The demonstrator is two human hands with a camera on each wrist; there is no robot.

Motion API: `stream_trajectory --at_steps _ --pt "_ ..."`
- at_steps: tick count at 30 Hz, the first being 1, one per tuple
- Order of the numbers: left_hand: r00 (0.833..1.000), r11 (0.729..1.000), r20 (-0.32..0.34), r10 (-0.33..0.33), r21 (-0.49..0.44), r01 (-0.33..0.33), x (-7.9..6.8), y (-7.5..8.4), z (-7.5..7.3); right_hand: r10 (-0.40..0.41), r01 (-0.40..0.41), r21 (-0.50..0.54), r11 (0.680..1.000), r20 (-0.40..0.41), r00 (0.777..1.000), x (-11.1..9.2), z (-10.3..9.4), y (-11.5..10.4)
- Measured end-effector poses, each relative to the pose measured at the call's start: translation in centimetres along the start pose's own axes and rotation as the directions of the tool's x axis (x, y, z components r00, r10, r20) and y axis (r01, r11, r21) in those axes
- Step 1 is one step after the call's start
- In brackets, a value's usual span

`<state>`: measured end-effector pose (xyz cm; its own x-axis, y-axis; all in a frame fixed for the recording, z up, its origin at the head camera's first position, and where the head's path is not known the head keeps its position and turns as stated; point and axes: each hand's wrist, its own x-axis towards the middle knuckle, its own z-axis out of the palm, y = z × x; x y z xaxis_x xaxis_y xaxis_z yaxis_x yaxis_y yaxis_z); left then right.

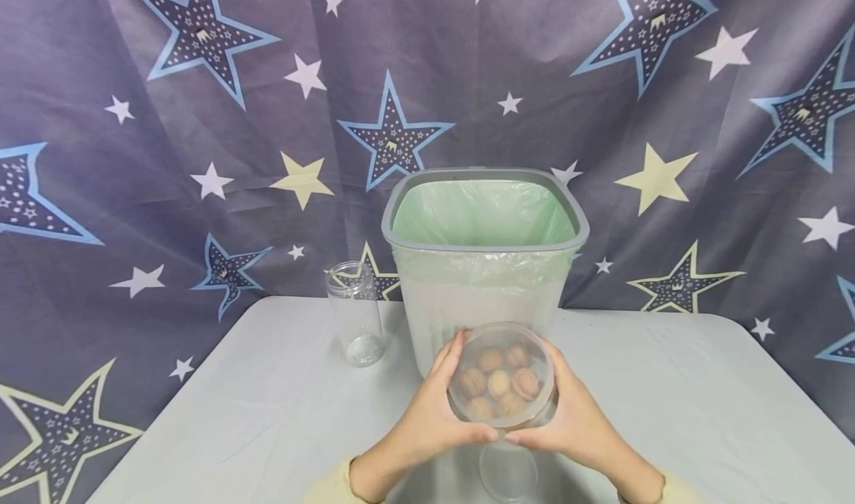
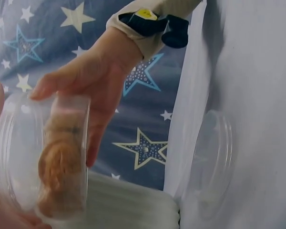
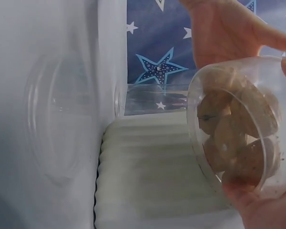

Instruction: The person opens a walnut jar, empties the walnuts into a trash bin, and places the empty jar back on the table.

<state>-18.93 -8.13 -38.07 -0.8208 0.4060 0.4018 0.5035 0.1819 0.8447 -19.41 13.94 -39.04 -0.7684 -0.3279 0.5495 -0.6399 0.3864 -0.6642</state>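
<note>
Between both hands is a clear round plastic jar [image 1: 501, 374] with several walnuts [image 1: 497, 381] in it, held up above the table in front of the bin. My left hand [image 1: 437, 407] grips the jar's left side, thumb at the near edge. On the opposite side my right hand [image 1: 571, 407] grips it the same way, and the two thumb tips nearly meet. In the left wrist view the walnuts [image 2: 62, 167] lie at the jar's lower end. A clear round lid [image 1: 508, 474] lies on the table below the hands.
A grey-rimmed bin [image 1: 484, 281] with a green liner bag [image 1: 481, 211] stands just beyond the hands. Left of it stands a tall clear jar [image 1: 357, 318]. Everything stands on a pale table [image 1: 267, 415], with a star-patterned curtain [image 1: 467, 44] behind.
</note>
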Motion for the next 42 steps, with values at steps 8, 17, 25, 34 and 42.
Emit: stream_trajectory --at_steps 8,17,25,34,42 --pt "0.994 0.990 0.047 0.095 -0.113 -0.089 0.6 -1.2 -0.5 0.022 -0.022 0.032 0.999 -0.010 1.000 -0.2 -0.5 0.2" --pt "0.965 0.932 0.123 0.230 -0.314 -0.182 1.3 -1.8 -2.1 0.037 -0.043 0.252 0.967 0.030 0.999 -0.2 -0.9 0.2" --pt "0.871 0.896 0.344 0.350 -0.396 -0.203 2.3 -2.4 -4.0 -0.078 0.014 0.424 0.906 0.135 0.988 -0.2 -0.3 -0.5" --pt "0.748 0.910 0.549 0.372 -0.374 -0.177 3.7 -2.3 -5.3 -0.133 0.035 0.450 0.892 0.188 0.973 -0.1 -0.3 -0.5" --pt "0.704 0.913 0.606 0.371 -0.377 -0.157 4.0 -2.3 -5.3 -0.132 0.002 0.493 0.870 0.230 0.964 -0.3 -0.2 -0.4"
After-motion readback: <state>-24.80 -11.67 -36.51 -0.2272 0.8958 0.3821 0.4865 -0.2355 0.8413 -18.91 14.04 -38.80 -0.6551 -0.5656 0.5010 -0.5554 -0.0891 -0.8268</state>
